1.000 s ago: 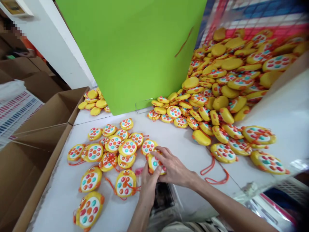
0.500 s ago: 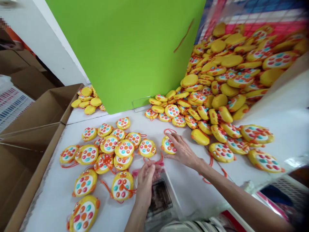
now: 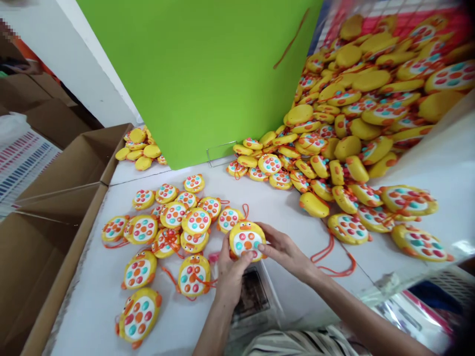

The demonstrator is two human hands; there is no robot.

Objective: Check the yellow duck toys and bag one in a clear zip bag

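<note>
Between my two hands is a yellow duck-faced toy (image 3: pixel 248 237) with a white panel of coloured round buttons, its face toward the far side. My left hand (image 3: pixel 230 271) grips its left and lower edge, thumb on the front. My right hand (image 3: pixel 284 249) closes on its right edge, with the thumb near the buttons. An orange cord loop sticks up just beyond the toy. Below it lies a clear plastic packet with a dark rectangle (image 3: pixel 254 291). To the left, several like toys (image 3: pixel 196 220) lie face up in a loose group, some overlapping.
A large heap of the same toys (image 3: pixel 349 143) fills the right and back right. A tall green board (image 3: pixel 208 79) stands at the back, with a smaller heap (image 3: pixel 139 148) behind its left side. Open cardboard boxes (image 3: pixel 74 183) line the table's left edge. Orange cords (image 3: pixel 334 264) lie at right.
My right hand has picked up the toy from the table and brought it left and nearer. My left hand, earlier at the pink end of the packet, now holds the toy too.
</note>
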